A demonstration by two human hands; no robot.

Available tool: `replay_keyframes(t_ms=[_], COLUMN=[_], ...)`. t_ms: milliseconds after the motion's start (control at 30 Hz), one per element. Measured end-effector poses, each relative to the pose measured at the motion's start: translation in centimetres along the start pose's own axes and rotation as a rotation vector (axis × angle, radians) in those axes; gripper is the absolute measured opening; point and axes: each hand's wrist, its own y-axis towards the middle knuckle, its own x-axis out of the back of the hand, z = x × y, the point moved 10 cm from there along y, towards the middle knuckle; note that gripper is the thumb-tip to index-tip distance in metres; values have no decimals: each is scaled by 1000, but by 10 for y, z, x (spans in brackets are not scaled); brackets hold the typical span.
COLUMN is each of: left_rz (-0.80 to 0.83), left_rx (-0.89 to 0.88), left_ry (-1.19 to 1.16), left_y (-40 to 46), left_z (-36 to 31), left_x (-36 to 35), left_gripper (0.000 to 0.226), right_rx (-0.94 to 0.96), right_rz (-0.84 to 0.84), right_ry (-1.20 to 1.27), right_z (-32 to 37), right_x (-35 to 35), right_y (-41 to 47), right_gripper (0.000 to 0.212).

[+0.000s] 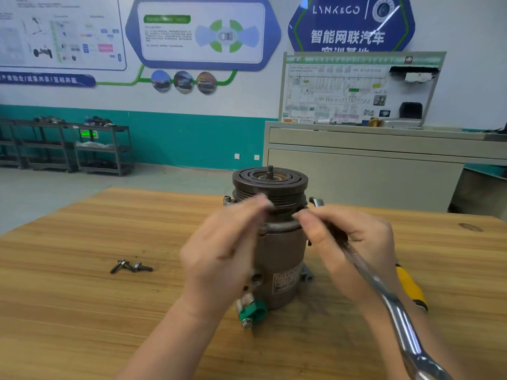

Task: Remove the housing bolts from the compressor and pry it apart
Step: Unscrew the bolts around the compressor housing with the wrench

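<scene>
1. Removed bolts (131,266): 2 or 3 lie loose on the bench (68,297), left of the work. Judged reason: parked clear of the compressor so they do not roll under it or get lost. Exact count not clear.

2. Left hand (219,250): motion-blurred, fingers reach up toward the pulley grooves at the front of the unit. Fingers look fairly straight, holding nothing; exact pose cannot be told through the blur. Likely purpose: steady the body against wrench torque.

3. Compressor (277,259): stands upright at bench ctr, between both hands, pulley (270,181) on top with threaded shaft stub pointing up. Upright stance puts the housing bolt heads at the top flange within reach. 1 bolt head (227,200) shows at the flange's left side, so removal is judged incomplete. Green clamp (253,312) at the base, near side.

4. Nameplate (285,281) on the body: text too small to read.

5. Right hand (354,242): fingers curled round a chrome wrench (389,300), thumb and forefinger pinching near its head end. Far end (316,202) sits at the flange's right side, approx. where a bolt would be; engagement is hidden.

6. Yellow-handled tool (411,287): lies on the bench right of the unit, partly behind the wrench; prob. the pry tool, staged for later.

7. Wall sign (351,23), upper right: "LYNK&CO", then "智能网联汽车". Other posters unreadable.
</scene>
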Motion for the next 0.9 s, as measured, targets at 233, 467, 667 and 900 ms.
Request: replay_keyframes(t_ms=[233, 467, 667, 900], left_rz=[-129, 340, 401, 37], left_rx=[1227, 1413, 1379, 911], left_ry=[690, 955, 986, 70], left_y=[-78, -124, -128, -52], left_z=[170, 197, 201, 149], left_x=[97, 79, 74, 20], left_gripper=[26, 31, 28, 20], right_rx=[-323, -479, -586, -480], right_rz=[-279, -207, -206, -329], right_ry=[537, 705, 863, 440], right_z=[-25, -35, -38, -15], right_x=[8, -21, -40, -23], right_y=[-10, -19, -26, -21], right_gripper=[26, 14, 8, 16])
